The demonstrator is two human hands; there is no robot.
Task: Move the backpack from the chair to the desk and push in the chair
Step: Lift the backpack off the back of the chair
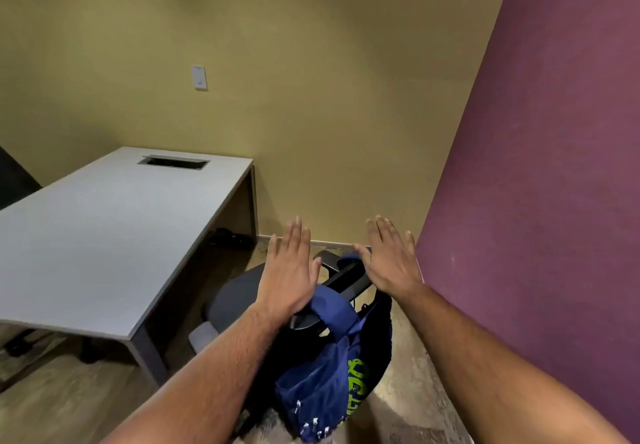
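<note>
Grey desk at left, top bare. Left hand flat, fingers spread wide, holding nothing, over chair. Blue backpack hanging on chair back, near right. Right hand likewise spread, empty, beside purple wall.

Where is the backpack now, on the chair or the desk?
On the chair: the backpack hangs over the chair back; the desk holds nothing.
</note>
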